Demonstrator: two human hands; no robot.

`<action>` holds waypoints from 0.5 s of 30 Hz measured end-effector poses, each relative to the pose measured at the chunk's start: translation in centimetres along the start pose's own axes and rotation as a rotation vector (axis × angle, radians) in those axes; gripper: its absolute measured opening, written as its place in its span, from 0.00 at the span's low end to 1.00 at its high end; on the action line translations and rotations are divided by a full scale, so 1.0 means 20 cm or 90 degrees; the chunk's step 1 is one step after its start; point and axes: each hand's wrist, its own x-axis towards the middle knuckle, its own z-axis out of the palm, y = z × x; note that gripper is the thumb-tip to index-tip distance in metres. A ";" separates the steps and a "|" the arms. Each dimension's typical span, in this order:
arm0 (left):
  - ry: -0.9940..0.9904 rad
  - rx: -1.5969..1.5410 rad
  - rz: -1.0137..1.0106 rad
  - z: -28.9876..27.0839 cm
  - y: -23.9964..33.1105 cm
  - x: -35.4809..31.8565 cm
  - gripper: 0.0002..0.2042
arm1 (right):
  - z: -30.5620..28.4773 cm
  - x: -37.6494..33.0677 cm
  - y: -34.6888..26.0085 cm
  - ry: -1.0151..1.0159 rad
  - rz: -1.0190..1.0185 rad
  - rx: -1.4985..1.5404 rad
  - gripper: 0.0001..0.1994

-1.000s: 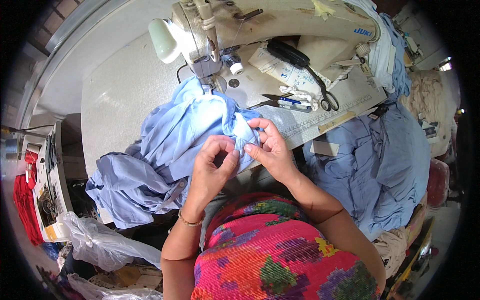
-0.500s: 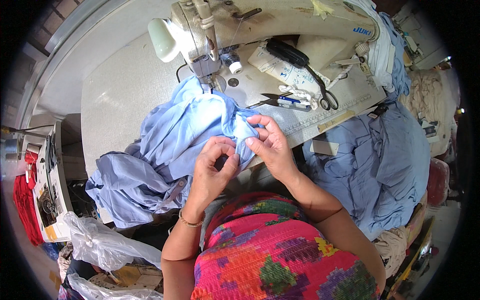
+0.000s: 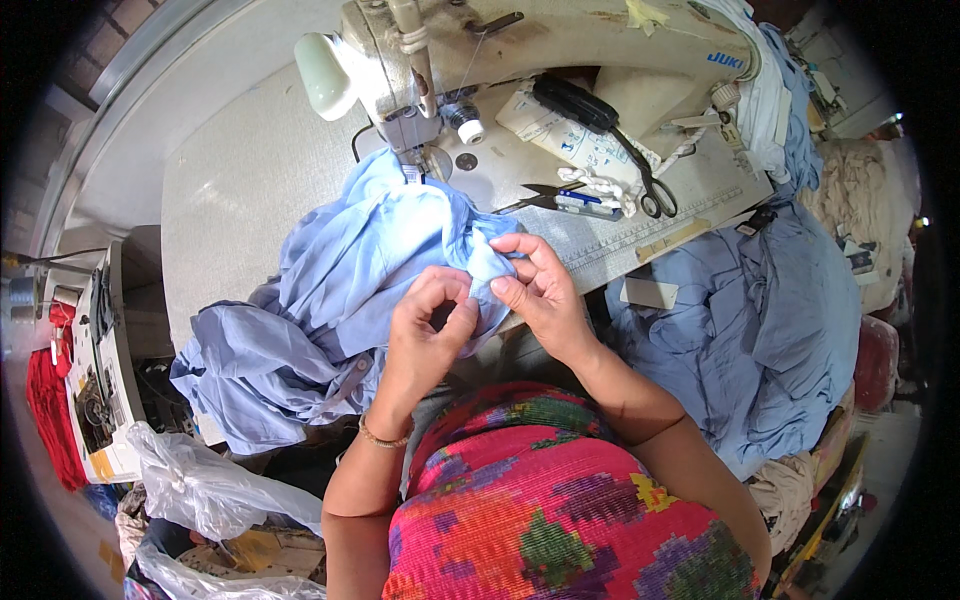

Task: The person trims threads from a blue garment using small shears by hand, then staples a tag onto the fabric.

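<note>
A light blue shirt lies bunched over the near edge of the sewing table, its far part at the needle area of the sewing machine. My left hand pinches a fold at the shirt's near right edge, thumb against forefinger. Just right of it, my right hand grips the same small folded piece between thumb and fingers. Both hands are close together, with the cloth stretched between them. A small button shows on the shirt's lower left part. The fingertips partly hide the edge being held.
Scissors with black handles, thread snips, a blue pen and a marked paper lie right of the needle. More blue garments are heaped at the right. A lamp lights the cloth; plastic bags hang lower left.
The small folded piece between my fingers has shifted slightly, and my left fingers have moved a little nearer to my right hand. The rest of the shirt stays nearly in place.
</note>
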 end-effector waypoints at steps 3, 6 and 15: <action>-0.008 -0.052 -0.009 0.00 -0.02 0.00 0.03 | 0.00 0.01 0.02 0.007 -0.003 0.011 0.18; -0.017 -0.071 -0.023 -0.01 -0.02 0.00 0.02 | 0.00 0.01 0.02 0.012 0.004 0.014 0.20; -0.052 0.008 0.037 -0.02 -0.03 0.00 0.04 | 0.01 0.00 -0.04 -0.040 0.053 -0.019 0.25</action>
